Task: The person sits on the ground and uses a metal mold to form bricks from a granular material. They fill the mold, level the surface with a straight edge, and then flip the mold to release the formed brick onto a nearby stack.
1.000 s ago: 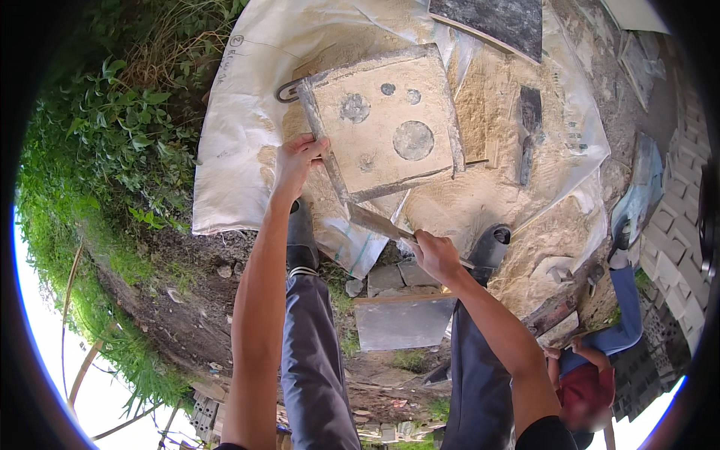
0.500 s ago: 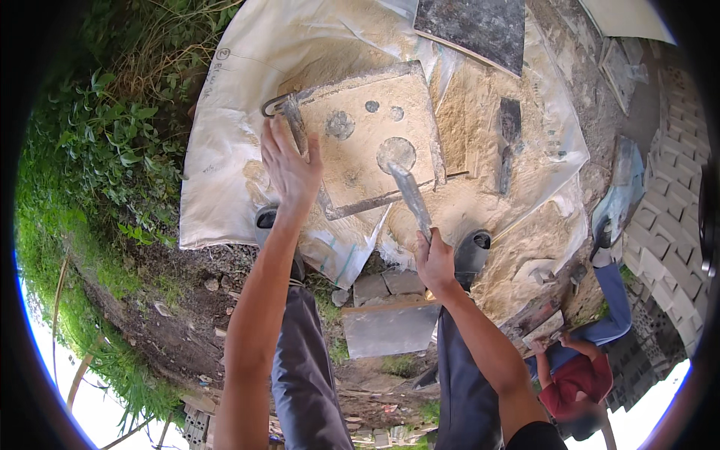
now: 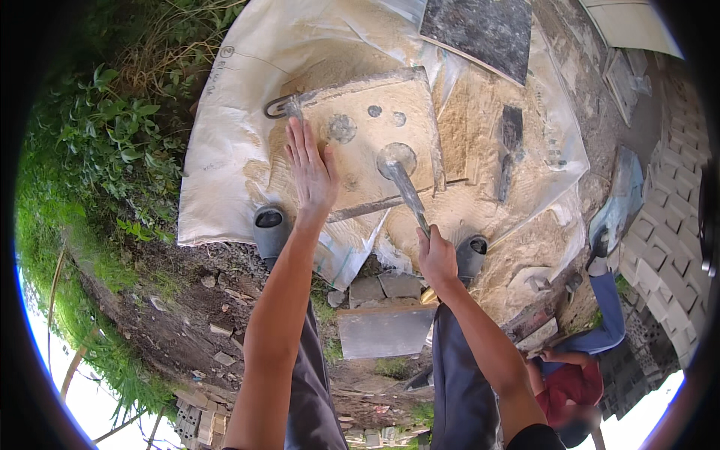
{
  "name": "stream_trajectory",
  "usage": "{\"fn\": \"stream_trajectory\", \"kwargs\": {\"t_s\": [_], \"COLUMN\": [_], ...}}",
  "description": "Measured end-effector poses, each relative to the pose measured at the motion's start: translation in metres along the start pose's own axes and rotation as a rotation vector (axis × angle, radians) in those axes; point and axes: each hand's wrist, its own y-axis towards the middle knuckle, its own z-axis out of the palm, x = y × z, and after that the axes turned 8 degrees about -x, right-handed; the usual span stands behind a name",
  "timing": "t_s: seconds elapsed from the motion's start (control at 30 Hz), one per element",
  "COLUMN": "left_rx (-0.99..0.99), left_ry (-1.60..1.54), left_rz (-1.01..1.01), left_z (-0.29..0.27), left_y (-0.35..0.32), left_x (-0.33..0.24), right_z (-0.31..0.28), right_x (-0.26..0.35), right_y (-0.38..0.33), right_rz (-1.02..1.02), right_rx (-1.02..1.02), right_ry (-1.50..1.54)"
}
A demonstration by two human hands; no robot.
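Note:
A square dark-edged frame [image 3: 433,127] filled with pale sandy powder lies on the ground sheet in front of me. Several round dark patches, among them a medium one [image 3: 342,128], show in its surface. My left hand [image 3: 311,176] is open, its fingers stretched along the frame's left side below a dark metal loop [image 3: 278,109]; whether the palm presses down I cannot tell. My right hand [image 3: 438,259] is closed round the near end of a grey metal bar [image 3: 409,191]. The bar slants away from me, its far end at the largest round patch [image 3: 396,155].
Dusty white sheeting [image 3: 217,172] lies under the frame. A dark board [image 3: 478,34] is at the far right, a trowel-like flat tool [image 3: 508,150] nearer. My shoes flank a grey slab [image 3: 384,331]. Stacked blocks [image 3: 660,232] and a person in red [image 3: 574,386] are at right.
My left hand has shifted slightly right and its fingers have come closer together. The bar stays in my right hand, its far end still at the large round patch. The view has tilted slightly.

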Motion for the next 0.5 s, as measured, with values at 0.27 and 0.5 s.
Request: {"fn": "stream_trajectory", "kwargs": {"t_s": [0.27, 0.5], "left_rx": [0.066, 0.092], "left_ry": [-0.243, -0.274], "left_rz": [-0.448, -0.407], "left_z": [-0.030, -0.029], "left_y": [-0.014, -0.017], "left_x": [0.011, 0.023], "right_z": [0.022, 0.027], "right_x": [0.020, 0.021], "right_y": [-0.016, -0.022], "right_rz": [-0.252, -0.216], "right_rx": [-0.028, 0.009], "right_ry": [0.028, 0.009]}}
